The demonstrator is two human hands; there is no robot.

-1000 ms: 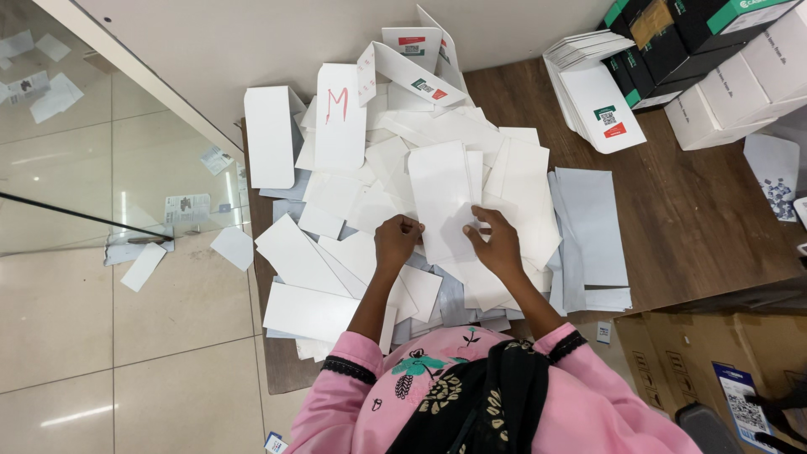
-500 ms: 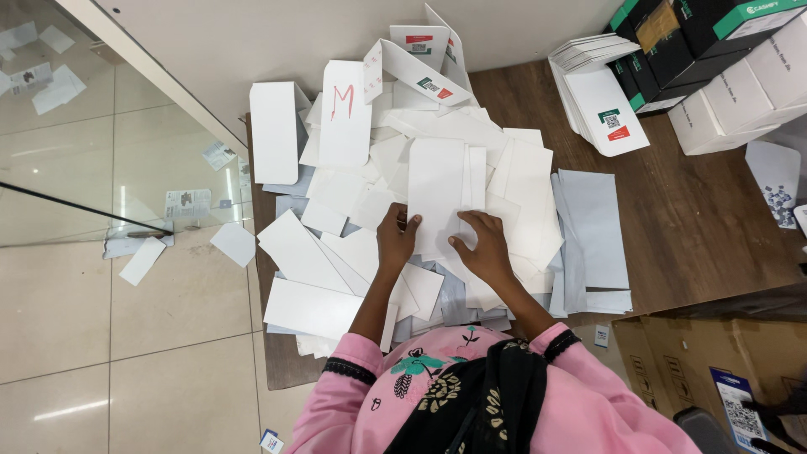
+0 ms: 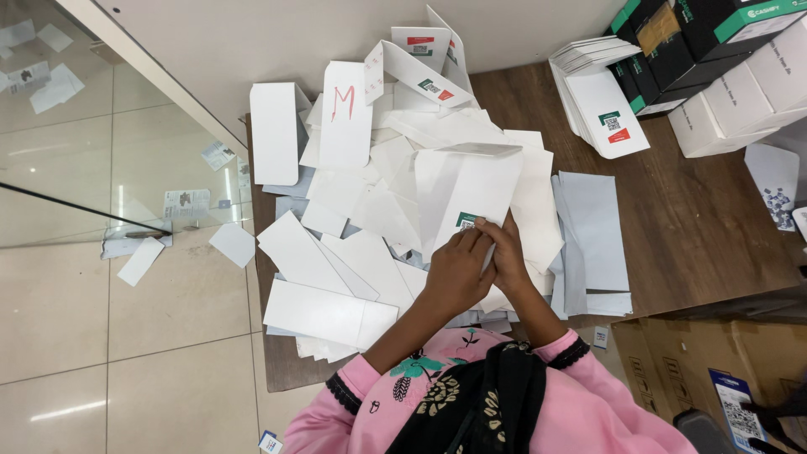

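My left hand and my right hand meet at the near edge of a flat white cardboard box blank, both gripping it. The blank is tilted up toward me, with a small green and red label near my fingertips. Under it lies a heap of several white blanks spread over the wooden table. One blank further back carries a red hand-drawn mark. My pink sleeves and a black scarf fill the bottom of the view.
A stack of white blanks lies at the back right beside dark and green boxes and white boxes. A cardboard carton stands at lower right. Paper scraps lie on the tiled floor behind a glass panel at left.
My hands have come together and lifted the near edge of the white blank, which lay flat on the heap before.
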